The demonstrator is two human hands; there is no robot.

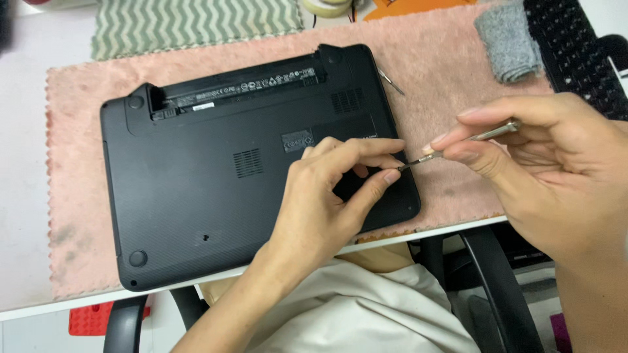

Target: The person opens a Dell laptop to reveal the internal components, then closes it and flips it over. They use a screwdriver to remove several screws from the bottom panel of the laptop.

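A white tabletop (23, 196) carries a pink mat (445, 72) under both hands, a striped cloth (190, 23) beyond them and a keyboard (579, 55) past the right one.

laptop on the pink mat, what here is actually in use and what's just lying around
In use:
- black laptop, lying bottom side up
- slim metal tool, held in the right hand
- left hand, fingertips pinched at the tool's tip
- pink mat under the laptop

Lying about:
- grey cloth
- black keyboard
- zigzag-striped cloth
- second small metal tool beside the laptop
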